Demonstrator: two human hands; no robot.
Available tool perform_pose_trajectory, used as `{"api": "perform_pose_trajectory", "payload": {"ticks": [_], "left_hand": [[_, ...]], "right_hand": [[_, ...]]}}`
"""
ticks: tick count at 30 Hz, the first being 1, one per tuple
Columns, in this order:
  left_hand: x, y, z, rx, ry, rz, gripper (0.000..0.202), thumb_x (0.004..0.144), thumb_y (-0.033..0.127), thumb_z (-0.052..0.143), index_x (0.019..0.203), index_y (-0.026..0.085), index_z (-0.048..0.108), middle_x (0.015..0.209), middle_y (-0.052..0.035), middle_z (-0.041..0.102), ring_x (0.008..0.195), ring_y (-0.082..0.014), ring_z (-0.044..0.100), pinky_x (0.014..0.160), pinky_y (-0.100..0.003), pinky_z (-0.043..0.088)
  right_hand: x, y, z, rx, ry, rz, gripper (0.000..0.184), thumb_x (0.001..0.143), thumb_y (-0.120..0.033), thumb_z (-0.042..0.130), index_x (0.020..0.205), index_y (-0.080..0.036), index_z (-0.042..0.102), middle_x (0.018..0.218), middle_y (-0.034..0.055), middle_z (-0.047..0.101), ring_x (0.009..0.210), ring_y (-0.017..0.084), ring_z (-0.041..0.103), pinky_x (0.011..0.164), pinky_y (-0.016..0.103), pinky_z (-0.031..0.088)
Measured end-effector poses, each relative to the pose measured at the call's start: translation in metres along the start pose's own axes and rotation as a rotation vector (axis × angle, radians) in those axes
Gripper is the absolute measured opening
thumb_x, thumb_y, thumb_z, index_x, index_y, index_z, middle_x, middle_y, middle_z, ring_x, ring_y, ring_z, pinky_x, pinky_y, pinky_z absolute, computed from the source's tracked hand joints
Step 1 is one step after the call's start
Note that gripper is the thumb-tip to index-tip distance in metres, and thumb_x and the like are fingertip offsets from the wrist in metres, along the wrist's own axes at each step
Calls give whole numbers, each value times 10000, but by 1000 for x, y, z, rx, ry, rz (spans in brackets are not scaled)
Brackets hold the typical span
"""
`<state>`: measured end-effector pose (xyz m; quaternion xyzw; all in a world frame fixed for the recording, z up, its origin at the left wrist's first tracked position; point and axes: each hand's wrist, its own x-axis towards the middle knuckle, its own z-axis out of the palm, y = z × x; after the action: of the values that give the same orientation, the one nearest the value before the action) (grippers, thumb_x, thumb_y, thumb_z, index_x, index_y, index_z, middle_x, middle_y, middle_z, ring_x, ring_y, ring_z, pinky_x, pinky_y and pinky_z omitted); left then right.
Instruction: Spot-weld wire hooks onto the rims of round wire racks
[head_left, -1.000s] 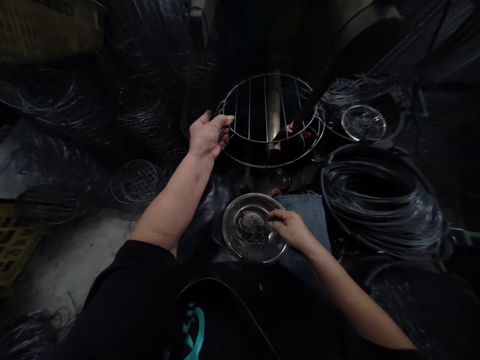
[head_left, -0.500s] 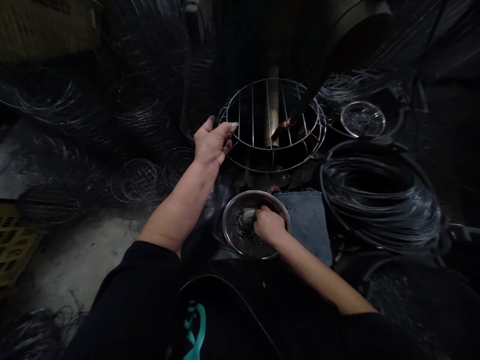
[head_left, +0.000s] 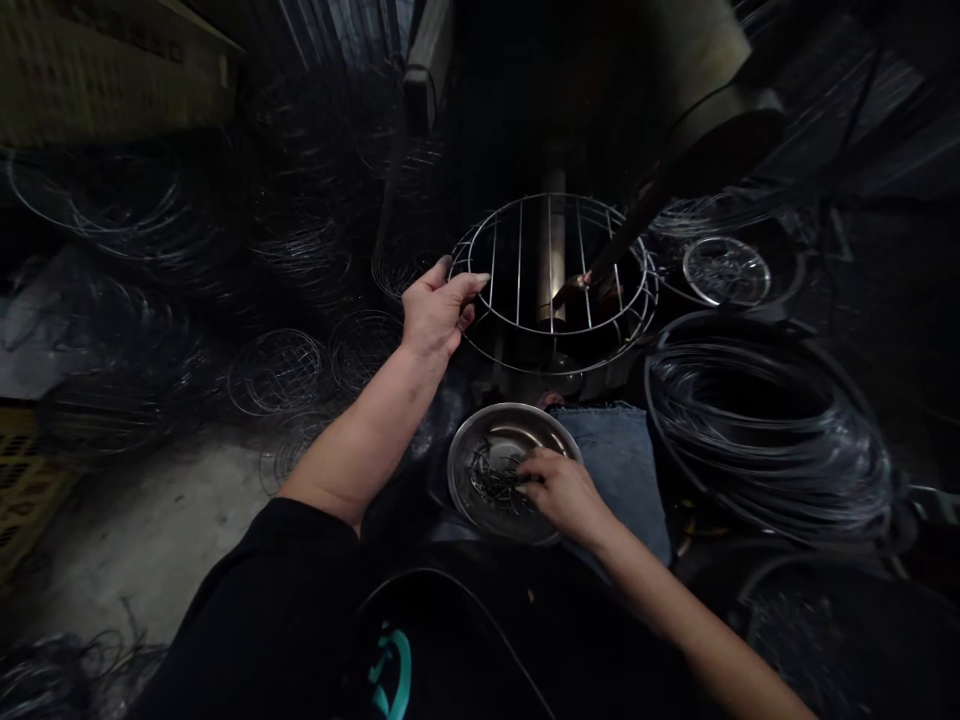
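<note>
My left hand point(head_left: 439, 312) grips the left rim of a round wire rack point(head_left: 520, 270), thumb on top. Two hoops, one above the other, form the rack, with straight bars across the upper one. Beside the bars, the copper-coloured tip of a dark machine arm point(head_left: 577, 283) sits over an upright metal post point(head_left: 553, 240). Below the rack, my right hand point(head_left: 562, 490) reaches into a steel bowl point(head_left: 551, 425). Its fingertips are bent together at a heap of short metal wire pieces point(head_left: 491, 478); whether a piece is between them is hidden.
Folded denim cloth point(head_left: 619, 450) lies right of the bowl. Farther right are a large coil of wire point(head_left: 772, 440) and a dish of small metal pieces point(head_left: 726, 270). Wire grids point(head_left: 276, 370) and stacked wire rings point(head_left: 300, 240) stand left. Yellow crates point(head_left: 30, 480) line the left side.
The view has tilted up slightly, so everything sits lower. My right hand has loosened from a closed fist shape to bent fingers in the bowl. My left hand still holds the rack.
</note>
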<state>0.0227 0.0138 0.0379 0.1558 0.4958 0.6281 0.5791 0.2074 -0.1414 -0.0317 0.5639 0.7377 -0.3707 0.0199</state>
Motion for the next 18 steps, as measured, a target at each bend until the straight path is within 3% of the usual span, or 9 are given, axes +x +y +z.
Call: {"api": "perform_pose_trajectory", "payload": {"ticks": [3, 5, 8, 12, 15, 18], "left_hand": [[1, 1, 0, 0, 1, 30, 674, 595, 46, 732, 1239, 174, 579, 620, 42, 602, 547, -67, 566, 473, -157, 374], [2, 0, 0, -12, 2, 31, 661, 584, 46, 733, 1217, 177, 596, 616, 39, 606, 538, -70, 565, 461, -160, 369], [3, -1, 0, -17, 3, 28, 650, 558, 49, 747, 1183, 176, 617, 614, 36, 608, 530, -79, 571, 449, -166, 364], [0, 0, 2, -8, 14, 50, 639, 563, 53, 735, 1179, 170, 609, 608, 42, 601, 507, -72, 553, 442, -165, 363], [-3, 4, 1, -5, 14, 59, 639, 567, 54, 734, 1182, 159, 593, 606, 43, 600, 507, -71, 551, 445, -163, 373], [-1, 8, -3, -2, 24, 73, 626, 564, 51, 733, 1167, 140, 590, 591, 43, 590, 508, -78, 554, 444, -167, 375]], "right_hand": [[-9, 11, -5, 234, 68, -12, 193, 706, -126, 597, 826, -190, 734, 891, 49, 717, 870, 210, 653, 817, 315, 494], [-12, 18, -15, 470, 139, -1, 171, 705, -184, 602, 820, -190, 728, 819, 41, 724, 748, 208, 664, 706, 327, 530], [-6, 18, -45, 808, 344, -29, 197, 701, -281, 666, 851, -173, 732, 710, 31, 706, 550, 171, 627, 518, 293, 515], [11, -3, -87, 1071, 542, -130, 245, 689, -325, 749, 855, -148, 720, 730, 57, 713, 547, 178, 654, 437, 256, 487], [12, -7, -95, 1078, 656, -165, 278, 709, -340, 751, 917, -161, 706, 748, 48, 713, 571, 195, 676, 445, 268, 507], [-1, 21, -81, 774, 890, -64, 372, 723, -337, 748, 1057, -188, 677, 801, 38, 722, 583, 170, 671, 541, 287, 546]]}}
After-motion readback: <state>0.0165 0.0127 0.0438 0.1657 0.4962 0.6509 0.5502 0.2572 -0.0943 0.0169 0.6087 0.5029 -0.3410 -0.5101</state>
